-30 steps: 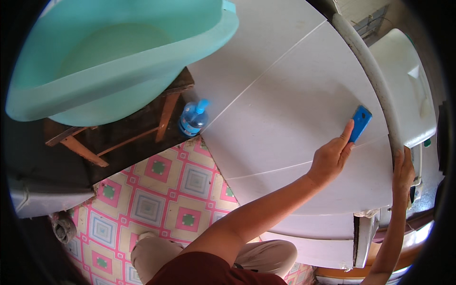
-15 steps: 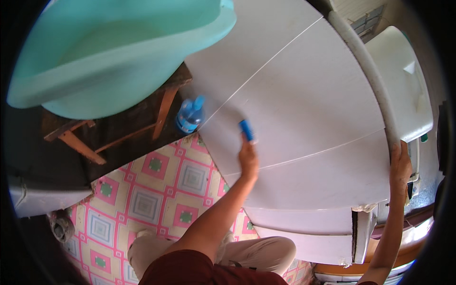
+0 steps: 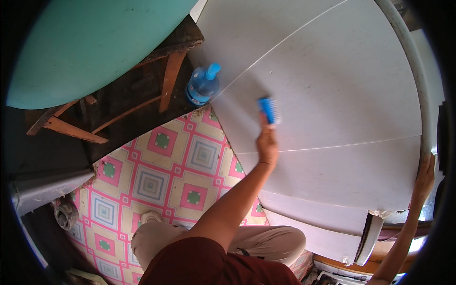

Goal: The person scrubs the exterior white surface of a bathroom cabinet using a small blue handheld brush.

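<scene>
Big white appliance panel fills most of my view, lying on its side with seams running across. Teal basin sits upper left on a dark wooden stool, patterned pink floor mat below. Blue water bottle stands at the panel's left edge. My left hand is closed around the blue scrub brush, pressed on the panel near that edge; the brush's long axis points away from me, bristles down. My right hand grips the panel's far right rim, well apart from the brush
</scene>
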`<state>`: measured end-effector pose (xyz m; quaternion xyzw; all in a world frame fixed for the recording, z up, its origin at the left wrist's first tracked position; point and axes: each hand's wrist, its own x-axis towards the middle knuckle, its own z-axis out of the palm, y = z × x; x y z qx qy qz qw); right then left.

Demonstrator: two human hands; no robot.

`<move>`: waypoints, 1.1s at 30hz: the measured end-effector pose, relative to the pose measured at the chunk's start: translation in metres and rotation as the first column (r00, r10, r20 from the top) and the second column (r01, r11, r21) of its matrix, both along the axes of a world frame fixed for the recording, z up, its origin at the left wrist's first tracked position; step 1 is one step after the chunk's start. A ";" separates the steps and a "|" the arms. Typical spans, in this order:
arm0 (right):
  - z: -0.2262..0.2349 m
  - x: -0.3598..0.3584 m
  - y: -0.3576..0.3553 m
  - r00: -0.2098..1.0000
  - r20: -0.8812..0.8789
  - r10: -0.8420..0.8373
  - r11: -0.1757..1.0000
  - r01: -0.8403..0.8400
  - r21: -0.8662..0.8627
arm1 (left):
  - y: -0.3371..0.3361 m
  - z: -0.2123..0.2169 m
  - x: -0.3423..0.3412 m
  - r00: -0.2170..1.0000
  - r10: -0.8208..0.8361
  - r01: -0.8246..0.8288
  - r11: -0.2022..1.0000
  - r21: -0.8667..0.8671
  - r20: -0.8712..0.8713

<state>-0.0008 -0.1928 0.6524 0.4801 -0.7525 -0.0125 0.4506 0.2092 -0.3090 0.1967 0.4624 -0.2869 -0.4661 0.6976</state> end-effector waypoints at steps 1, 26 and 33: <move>0.003 0.019 -0.012 1.000 -0.008 0.022 1.000 -0.022 -0.012 | -0.010 -0.049 0.006 0.959 0.232 -0.236 0.972 0.009 0.162; -0.027 0.119 -0.014 0.977 0.000 0.214 0.976 -0.213 0.048 | 0.007 0.077 0.013 0.979 -0.172 0.187 0.972 -0.143 0.106; -0.022 0.125 -0.009 0.969 0.016 0.247 0.968 -0.247 0.045 | 0.024 0.071 0.027 0.805 -0.338 0.416 0.908 0.057 -0.488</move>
